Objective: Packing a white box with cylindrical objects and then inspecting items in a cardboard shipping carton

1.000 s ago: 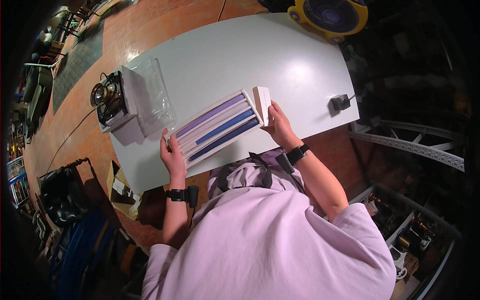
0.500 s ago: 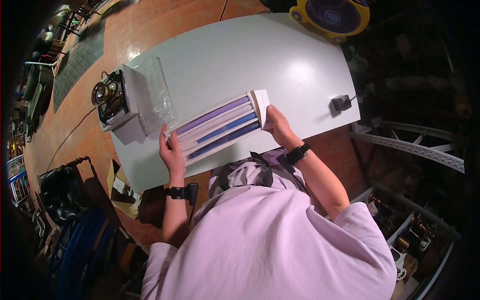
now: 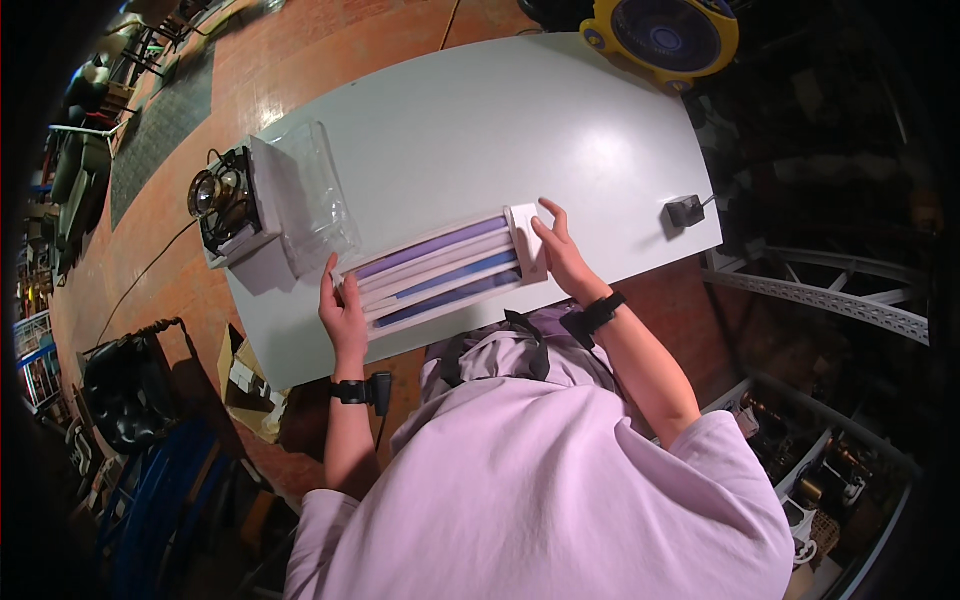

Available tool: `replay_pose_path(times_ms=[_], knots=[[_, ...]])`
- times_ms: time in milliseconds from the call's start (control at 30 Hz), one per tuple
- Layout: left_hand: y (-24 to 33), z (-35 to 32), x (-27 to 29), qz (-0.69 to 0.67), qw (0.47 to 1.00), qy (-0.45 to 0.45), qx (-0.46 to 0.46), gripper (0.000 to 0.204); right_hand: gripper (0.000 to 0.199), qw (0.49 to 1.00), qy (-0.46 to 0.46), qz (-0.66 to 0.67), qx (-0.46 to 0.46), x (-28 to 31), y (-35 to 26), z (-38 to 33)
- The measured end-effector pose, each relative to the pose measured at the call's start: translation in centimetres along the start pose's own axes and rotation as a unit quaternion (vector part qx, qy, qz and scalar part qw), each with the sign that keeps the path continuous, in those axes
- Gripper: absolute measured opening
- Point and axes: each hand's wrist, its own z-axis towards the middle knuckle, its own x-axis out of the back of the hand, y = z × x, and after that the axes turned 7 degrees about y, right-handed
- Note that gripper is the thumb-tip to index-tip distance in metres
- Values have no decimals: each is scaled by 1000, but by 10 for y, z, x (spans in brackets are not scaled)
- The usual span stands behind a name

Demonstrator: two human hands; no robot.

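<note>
A flat white box of long sticks that look like taper candles (image 3: 440, 262), purple, lilac, blue and dark blue, lies slanted at the near side of the table. My left hand (image 3: 344, 312) grips its left end, thumb over the top edge and fingers at the outer side. At the white end flap on the right, my right hand (image 3: 566, 256) has its fingers apart, with the thumb at the flap's edge. The undersides of both hands are hidden.
The white table (image 3: 430, 130) carries a clear plastic package (image 3: 318, 205), an open box with a glass-and-metal lamp (image 3: 222, 195), and a small black cube (image 3: 685, 211) with a cord. A yellow-rimmed fan (image 3: 662, 40) stands at the far right corner. Shelving (image 3: 820, 285) stands right.
The box has moved slightly toward me and to the right and looks lower. My right hand has loosened from its end, the fingers spreading; my left hand keeps its place.
</note>
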Motion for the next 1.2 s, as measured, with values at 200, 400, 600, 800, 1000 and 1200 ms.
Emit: replay_pose_path(times_ms=[200, 400, 600, 800, 1000, 1200], knots=[[9, -5, -5, 10, 998, -25, -53, 46, 54, 995, 21, 94, 0, 0, 6, 15], [15, -2, 0, -7, 995, -25, -94, 49, 43, 993, 44, 59, 95, 3, 12, 6], [10, 2, 4, -16, 990, -27, -134, 49, 38, 990, 30, 82, 107, -5, 3, -5], [4, 3, 5, -14, 995, -36, -90, 48, 36, 988, 67, 85, 115, -12, -2, -14], [3, 7, 1, -21, 994, -76, -77, 49, 38, 998, 1, 11, 62, -13, -6, -19], [1, 1, -9, 10, 996, -39, -80, 48, 48, 999, -25, 14, 40, -7, -19, -18]])
